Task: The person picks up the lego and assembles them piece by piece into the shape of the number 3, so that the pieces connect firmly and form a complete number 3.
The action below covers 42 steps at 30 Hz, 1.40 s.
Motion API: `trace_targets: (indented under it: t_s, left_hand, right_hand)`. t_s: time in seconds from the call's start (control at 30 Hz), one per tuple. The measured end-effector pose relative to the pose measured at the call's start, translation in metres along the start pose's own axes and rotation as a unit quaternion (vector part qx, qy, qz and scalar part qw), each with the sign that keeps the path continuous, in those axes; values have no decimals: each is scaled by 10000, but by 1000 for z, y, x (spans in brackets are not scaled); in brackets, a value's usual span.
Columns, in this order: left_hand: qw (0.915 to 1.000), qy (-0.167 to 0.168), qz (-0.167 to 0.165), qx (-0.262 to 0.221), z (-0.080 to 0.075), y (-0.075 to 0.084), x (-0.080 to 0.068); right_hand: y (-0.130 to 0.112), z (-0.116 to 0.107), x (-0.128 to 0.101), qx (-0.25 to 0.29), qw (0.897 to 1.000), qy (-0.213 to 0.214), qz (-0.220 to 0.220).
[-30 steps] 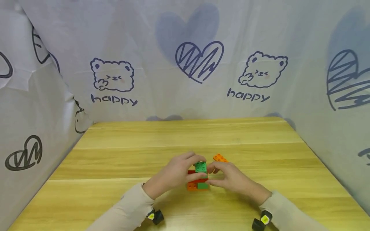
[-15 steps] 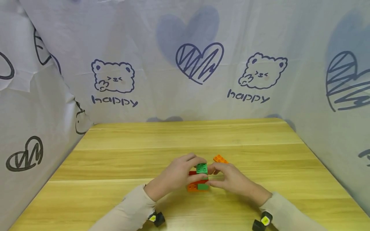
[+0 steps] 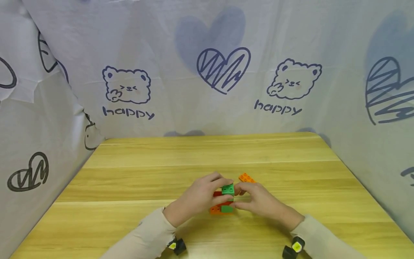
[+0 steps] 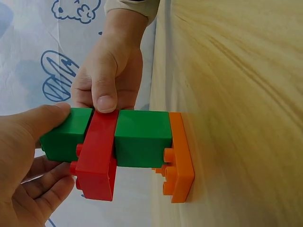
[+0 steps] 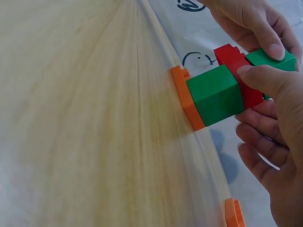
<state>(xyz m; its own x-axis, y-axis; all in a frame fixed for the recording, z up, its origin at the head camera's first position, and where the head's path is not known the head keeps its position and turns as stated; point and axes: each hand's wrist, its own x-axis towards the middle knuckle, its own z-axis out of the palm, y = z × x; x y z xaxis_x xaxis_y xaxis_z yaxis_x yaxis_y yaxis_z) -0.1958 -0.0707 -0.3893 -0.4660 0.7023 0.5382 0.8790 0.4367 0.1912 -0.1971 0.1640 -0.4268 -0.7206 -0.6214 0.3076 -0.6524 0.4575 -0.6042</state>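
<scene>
A small tower of toy building blocks stands on the table. At its base is a flat orange brick (image 4: 182, 175), bearing a green block (image 4: 143, 137) on one end. Across that lies a red brick (image 4: 97, 163), overhanging on one side, with another green block (image 3: 228, 189) on top. My left hand (image 3: 202, 194) pinches the upper green block between thumb and fingers. From the other side my right hand (image 3: 258, 201) grips the end of the red brick, thumb on its near face (image 5: 251, 85). The left fingers partly hide the red brick in the head view.
A second flat orange brick (image 3: 247, 177) lies on the wooden table (image 3: 145, 153) just beyond my right hand. White cloth (image 3: 174, 108) with printed hearts and bears hangs behind the table and at both sides.
My left hand has shifted slightly right, and the upper green block and red brick have moved right with it. The right hand and the orange base have stayed nearly still.
</scene>
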Motion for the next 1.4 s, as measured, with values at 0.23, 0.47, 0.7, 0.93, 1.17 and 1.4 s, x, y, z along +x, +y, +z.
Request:
trace_targets:
  t_s: [0.23,0.47,0.7,0.93,1.17,1.4]
  left_hand:
    - [9999,28,-46,-139,-1,0,0]
    - [9988,36,-275,-401,1,-2,-1]
    - [9963,-9,-522,-677,4,-2,-2]
    - [9924,-47,-784,-943,6,-4,-3]
    - [9860,-273,-1215,-1107,3,-5,-2]
    - [9797,-418,-1520,-1234,0,-6,-7]
  right_hand:
    - [1,-1,2,-21,9999,12,-132]
    - [0,-2,3,-185,9997,2,-136]
    - [0,-2,2,-202,9998,-34,7]
    - [-1,-1,0,-185,9998,-28,11]
    - [-3,-1,1,-185,9998,-29,3]
    - [-4,0,1,-201,9997,-82,105]
